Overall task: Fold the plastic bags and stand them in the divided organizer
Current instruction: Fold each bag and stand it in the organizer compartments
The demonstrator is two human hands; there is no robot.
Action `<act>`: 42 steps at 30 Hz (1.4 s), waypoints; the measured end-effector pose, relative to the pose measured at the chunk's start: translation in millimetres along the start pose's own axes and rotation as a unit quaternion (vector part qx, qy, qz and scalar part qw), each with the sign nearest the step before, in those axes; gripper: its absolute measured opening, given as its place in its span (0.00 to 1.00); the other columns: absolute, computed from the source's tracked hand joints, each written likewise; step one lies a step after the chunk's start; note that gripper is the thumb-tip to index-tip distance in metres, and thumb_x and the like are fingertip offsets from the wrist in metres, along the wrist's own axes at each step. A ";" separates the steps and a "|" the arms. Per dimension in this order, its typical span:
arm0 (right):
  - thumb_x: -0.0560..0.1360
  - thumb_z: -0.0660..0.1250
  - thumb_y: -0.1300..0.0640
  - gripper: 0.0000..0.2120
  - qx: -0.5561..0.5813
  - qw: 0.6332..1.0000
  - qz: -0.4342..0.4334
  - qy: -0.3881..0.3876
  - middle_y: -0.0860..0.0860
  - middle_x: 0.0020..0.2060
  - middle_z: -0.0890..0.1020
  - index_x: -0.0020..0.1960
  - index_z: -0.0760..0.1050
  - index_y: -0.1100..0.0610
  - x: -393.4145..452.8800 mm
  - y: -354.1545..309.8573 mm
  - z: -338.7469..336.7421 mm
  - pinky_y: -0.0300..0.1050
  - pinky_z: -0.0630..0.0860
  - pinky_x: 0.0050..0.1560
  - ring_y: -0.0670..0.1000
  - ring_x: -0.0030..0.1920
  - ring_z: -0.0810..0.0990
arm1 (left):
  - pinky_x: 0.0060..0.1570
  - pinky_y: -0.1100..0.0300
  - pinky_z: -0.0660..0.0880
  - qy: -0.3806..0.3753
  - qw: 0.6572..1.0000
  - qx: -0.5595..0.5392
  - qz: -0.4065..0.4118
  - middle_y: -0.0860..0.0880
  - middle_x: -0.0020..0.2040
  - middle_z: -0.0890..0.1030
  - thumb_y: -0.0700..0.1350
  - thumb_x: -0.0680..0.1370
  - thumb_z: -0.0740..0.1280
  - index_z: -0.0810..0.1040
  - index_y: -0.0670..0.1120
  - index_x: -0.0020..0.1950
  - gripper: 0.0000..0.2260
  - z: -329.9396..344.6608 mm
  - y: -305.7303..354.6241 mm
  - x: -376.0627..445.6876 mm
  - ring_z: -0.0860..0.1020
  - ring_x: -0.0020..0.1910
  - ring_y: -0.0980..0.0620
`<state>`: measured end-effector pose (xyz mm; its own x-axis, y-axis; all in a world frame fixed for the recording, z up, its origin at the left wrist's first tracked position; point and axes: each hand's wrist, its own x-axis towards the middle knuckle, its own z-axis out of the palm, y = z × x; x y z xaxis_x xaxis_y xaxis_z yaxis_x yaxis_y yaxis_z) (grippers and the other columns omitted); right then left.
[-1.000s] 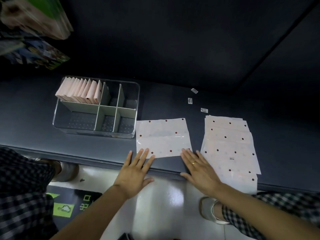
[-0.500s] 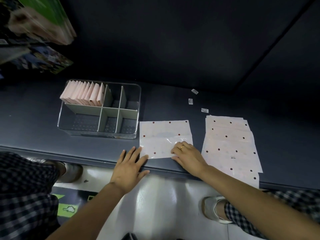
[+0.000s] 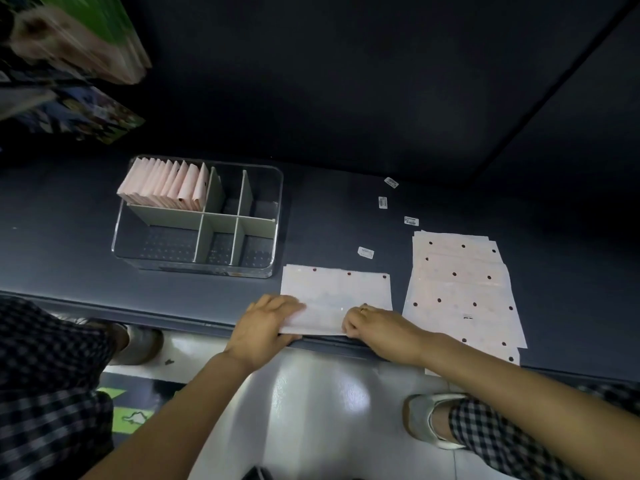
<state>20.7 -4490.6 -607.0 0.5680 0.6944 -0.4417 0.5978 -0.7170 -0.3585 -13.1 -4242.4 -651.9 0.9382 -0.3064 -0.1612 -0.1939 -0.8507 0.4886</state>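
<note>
A white dotted plastic bag [image 3: 334, 291] lies flat near the front edge of the dark table [image 3: 346, 220]. My left hand [image 3: 265, 322] pinches its near left corner, and my right hand [image 3: 375, 323] pinches its near right corner; the near edge is lifted a little. To the right lies a stack of flat dotted bags [image 3: 460, 292]. A clear divided organizer [image 3: 197, 220] stands to the left, with several folded pink bags [image 3: 166, 183] upright in its back left compartment. Its other compartments hold nothing.
Several small white stickers [image 3: 382, 201] lie on the table behind the bags. A dark wall rises behind the table. Colourful packages [image 3: 79, 39] hang at the upper left. My checked legs and shoes [image 3: 429, 420] show below the table edge.
Both hands went from lying flat beside the bag to gripping its near corners. The bag's near edge has come up off the table. The camera view shifted slightly.
</note>
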 end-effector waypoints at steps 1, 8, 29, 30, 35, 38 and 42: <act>0.77 0.53 0.65 0.07 0.014 1.000 0.006 -0.019 0.55 0.49 0.75 0.47 0.59 0.55 -3.7 -1.0 -2.3 0.49 0.70 0.47 0.55 0.47 0.72 | 0.59 0.63 0.66 0.004 1.000 -0.017 -0.003 0.58 0.63 0.75 0.50 0.74 0.70 0.76 0.54 0.64 0.18 -1.0 -1.5 0.4 0.70 0.63 0.54; 0.75 0.50 0.66 0.08 0.015 0.996 0.085 0.017 0.53 0.37 0.69 0.44 0.56 0.55 10.8 12.3 -21.7 0.46 0.58 0.31 0.53 0.34 0.64 | 0.45 0.52 0.76 0.015 0.967 -0.197 -0.159 0.46 0.38 0.83 0.48 0.74 0.71 0.81 0.45 0.45 0.07 -5.5 3.3 7.5 0.80 0.41 0.46; 0.79 0.60 0.49 0.12 0.166 0.964 0.201 0.048 0.52 0.49 0.79 0.52 0.74 0.57 80.2 42.3 -31.8 0.49 0.72 0.55 0.52 0.51 0.75 | 0.44 0.54 0.70 0.075 0.939 -0.179 -0.285 0.44 0.41 0.78 0.46 0.79 0.65 0.68 0.46 0.46 0.07 5.4 11.6 21.5 0.75 0.43 0.44; 0.79 0.61 0.50 0.11 0.175 0.963 0.199 0.049 0.52 0.47 0.79 0.51 0.75 0.58 80.2 43.8 -32.1 0.48 0.72 0.53 0.52 0.50 0.75 | 0.44 0.54 0.70 0.076 0.938 -0.179 -0.286 0.44 0.42 0.78 0.46 0.79 0.65 0.68 0.46 0.46 0.07 5.3 11.8 21.4 0.75 0.43 0.44; 0.80 0.57 0.50 0.11 0.101 0.976 0.184 0.061 0.52 0.48 0.79 0.51 0.73 0.57 85.2 43.4 -35.6 0.46 0.69 0.48 0.51 0.51 0.71 | 0.45 0.54 0.72 0.070 0.936 -0.181 -0.293 0.45 0.43 0.78 0.46 0.79 0.64 0.68 0.46 0.48 0.06 3.4 12.3 22.2 0.76 0.45 0.45; 0.81 0.54 0.48 0.13 0.045 0.979 0.193 0.039 0.55 0.49 0.79 0.52 0.70 0.57 90.7 40.4 -38.4 0.47 0.68 0.45 0.56 0.51 0.74 | 0.47 0.51 0.73 0.070 0.934 -0.188 -0.296 0.44 0.46 0.79 0.46 0.79 0.64 0.70 0.44 0.52 0.07 2.6 12.8 22.5 0.77 0.47 0.44; 0.81 0.53 0.49 0.13 -0.007 0.982 0.187 0.005 0.58 0.50 0.79 0.51 0.68 0.59 97.7 37.5 -42.9 0.46 0.68 0.43 0.58 0.51 0.76 | 0.50 0.49 0.73 0.115 0.934 -0.163 -0.295 0.43 0.52 0.77 0.45 0.79 0.65 0.68 0.44 0.60 0.12 1.5 21.5 19.2 0.75 0.51 0.43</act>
<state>122.9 -4447.1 -628.3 0.7547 0.3834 -0.5323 0.3538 -0.9212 -0.1618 0.4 -4267.1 -645.8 0.8983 0.3074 -0.3141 0.4391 -0.6557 0.6142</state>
